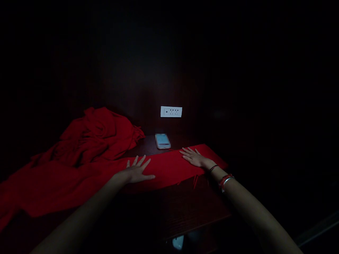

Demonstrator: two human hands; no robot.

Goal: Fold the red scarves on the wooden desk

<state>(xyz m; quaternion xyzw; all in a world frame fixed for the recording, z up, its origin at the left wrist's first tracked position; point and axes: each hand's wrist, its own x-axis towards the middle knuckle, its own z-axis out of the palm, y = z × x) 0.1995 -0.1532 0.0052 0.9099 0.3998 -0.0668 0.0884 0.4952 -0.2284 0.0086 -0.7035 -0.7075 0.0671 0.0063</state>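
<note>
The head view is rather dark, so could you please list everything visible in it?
cloth: one, red, spread across the table, bunched at back left
phone: one, pale, on the table behind the cloth
wall socket: one, white, back wall above the phone
table: one, dark wood, under the cloth
bracelets: several, red, silver and dark, right wrist
left hand: one, flat on the cloth, open
right hand: one, flat on the cloth's right end, open
</note>
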